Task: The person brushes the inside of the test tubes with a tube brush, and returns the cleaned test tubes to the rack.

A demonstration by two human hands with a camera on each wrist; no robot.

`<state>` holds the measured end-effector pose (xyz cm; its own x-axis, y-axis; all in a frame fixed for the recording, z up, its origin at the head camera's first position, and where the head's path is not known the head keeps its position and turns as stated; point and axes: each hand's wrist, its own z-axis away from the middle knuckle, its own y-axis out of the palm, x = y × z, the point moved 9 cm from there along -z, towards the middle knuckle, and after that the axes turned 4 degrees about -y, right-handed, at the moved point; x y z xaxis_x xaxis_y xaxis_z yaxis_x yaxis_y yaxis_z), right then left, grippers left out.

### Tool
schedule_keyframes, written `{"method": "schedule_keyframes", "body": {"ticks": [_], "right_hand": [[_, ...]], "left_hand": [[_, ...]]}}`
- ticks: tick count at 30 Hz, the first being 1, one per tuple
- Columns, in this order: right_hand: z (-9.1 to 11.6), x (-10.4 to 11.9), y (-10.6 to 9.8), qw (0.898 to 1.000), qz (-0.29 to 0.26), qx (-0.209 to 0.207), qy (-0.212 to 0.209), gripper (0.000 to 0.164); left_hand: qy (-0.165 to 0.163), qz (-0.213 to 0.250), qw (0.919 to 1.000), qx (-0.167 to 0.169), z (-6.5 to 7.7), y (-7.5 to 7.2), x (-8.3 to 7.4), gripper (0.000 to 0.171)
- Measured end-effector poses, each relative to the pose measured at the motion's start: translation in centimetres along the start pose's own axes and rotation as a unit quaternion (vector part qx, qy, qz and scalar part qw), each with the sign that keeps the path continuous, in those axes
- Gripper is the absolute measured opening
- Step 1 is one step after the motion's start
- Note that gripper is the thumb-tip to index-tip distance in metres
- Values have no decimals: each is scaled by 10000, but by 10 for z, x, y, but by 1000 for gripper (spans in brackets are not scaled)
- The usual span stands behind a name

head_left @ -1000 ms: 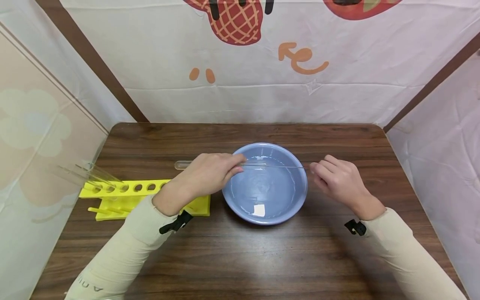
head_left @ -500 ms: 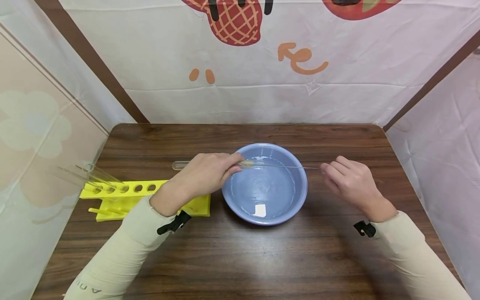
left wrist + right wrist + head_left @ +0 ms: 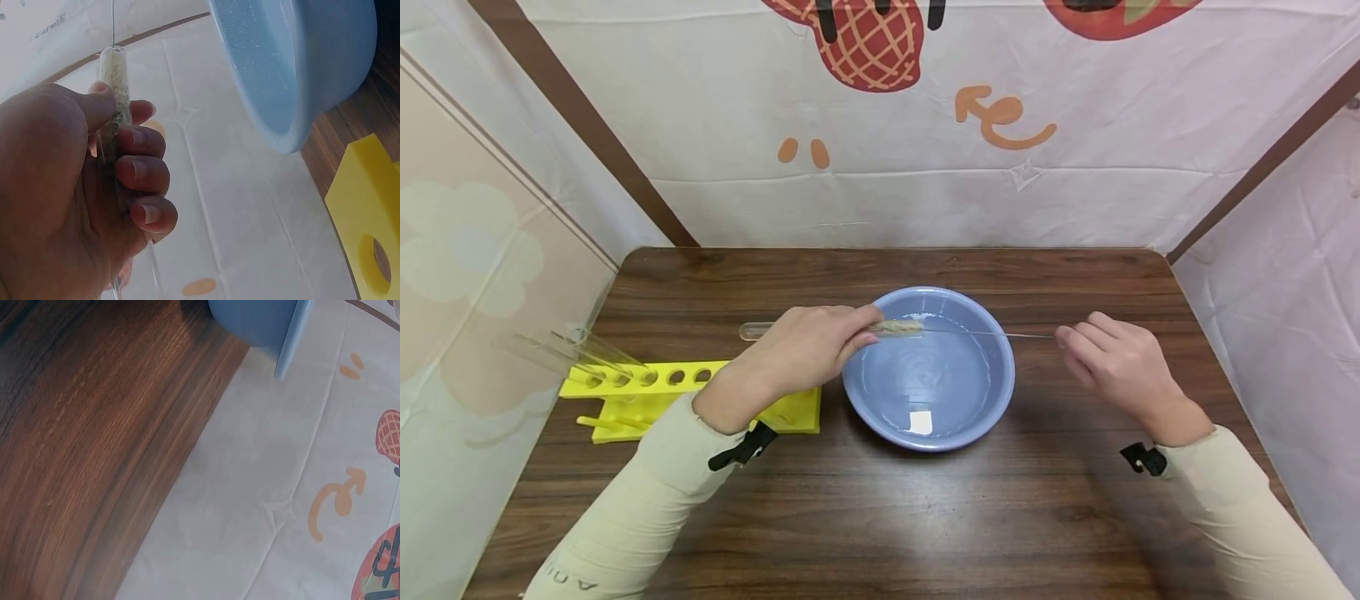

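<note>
My left hand (image 3: pixel 808 346) grips a clear glass test tube (image 3: pixel 754 331) held sideways over a blue basin (image 3: pixel 928 442), its rounded end sticking out to the left. Inside the tube's mouth sit the pale bristles of a test tube brush (image 3: pixel 115 72), as the left wrist view shows. The brush's thin wire (image 3: pixel 988 333) runs right, past the basin's rim. At its far end my right hand (image 3: pixel 1108 358) pinches the wire with curled fingers. The right wrist view shows neither that hand nor the brush.
A yellow test tube rack (image 3: pixel 625 404) stands left of the basin, partly behind the left forearm. Several clear tubes (image 3: pixel 613 350) lean in its left holes. Water lies in the basin. The brown table (image 3: pixel 925 525) meets a printed cloth (image 3: pixel 925 208) at the back.
My right hand has moved right, drawing the wire with it. The bristles have slid toward the tube's mouth and show beyond the left fingers. The left hand has shifted slightly left.
</note>
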<state>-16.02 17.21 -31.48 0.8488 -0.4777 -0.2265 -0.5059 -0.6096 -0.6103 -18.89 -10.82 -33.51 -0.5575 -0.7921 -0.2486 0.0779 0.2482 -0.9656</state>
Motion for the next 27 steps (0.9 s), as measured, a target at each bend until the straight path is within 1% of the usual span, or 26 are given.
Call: {"method": "schedule_keyframes", "body": {"ticks": [6,11,20,27], "right_hand": [[1,-1,-4,10000,23,-6,-18,25],[1,-3,-6,10000,46,72,-7,25],[7,-6,-6,9998,115,150,6,26],[8,-7,-9,9999,100,83,43,26]], "left_hand": [[0,7,10000,-24,2,-1,1,20],[-4,-21,10000,-97,4,-3,3,19],[3,-17,9998,-174,6,-3,7,15],[-66,15,9999,-93,7,-2,9,17]]}}
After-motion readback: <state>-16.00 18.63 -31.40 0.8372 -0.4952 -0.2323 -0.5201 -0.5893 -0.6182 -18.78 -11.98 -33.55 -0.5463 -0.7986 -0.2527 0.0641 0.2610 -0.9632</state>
